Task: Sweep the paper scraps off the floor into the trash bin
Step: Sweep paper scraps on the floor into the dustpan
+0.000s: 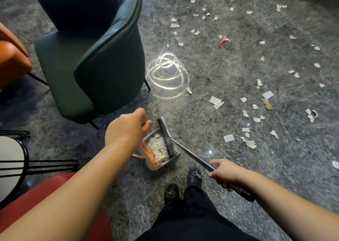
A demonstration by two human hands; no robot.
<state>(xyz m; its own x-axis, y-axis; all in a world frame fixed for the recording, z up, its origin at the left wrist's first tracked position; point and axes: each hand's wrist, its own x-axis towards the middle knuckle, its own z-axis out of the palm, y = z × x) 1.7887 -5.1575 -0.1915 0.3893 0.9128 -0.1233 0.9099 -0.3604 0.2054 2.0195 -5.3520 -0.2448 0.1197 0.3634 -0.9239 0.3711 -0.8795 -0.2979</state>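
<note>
A grey dustpan (165, 164) with an orange comb edge stands on the floor just ahead of my feet, holding a heap of white paper scraps (159, 147). My right hand (225, 172) is shut on its long metal handle (194, 158). My left hand (126, 128) is closed around a thin stick beside the pan's left side; most of the stick is hidden and I cannot tell what it is. Several paper scraps (216, 101) lie scattered over the grey floor to the right and far ahead. No trash bin is in view.
A dark green armchair (102, 57) stands close at the upper left, with an orange chair (11, 57) behind it. A red seat (36, 200) and a white round table (9, 160) are at my left. A red scrap (222, 39) lies far ahead.
</note>
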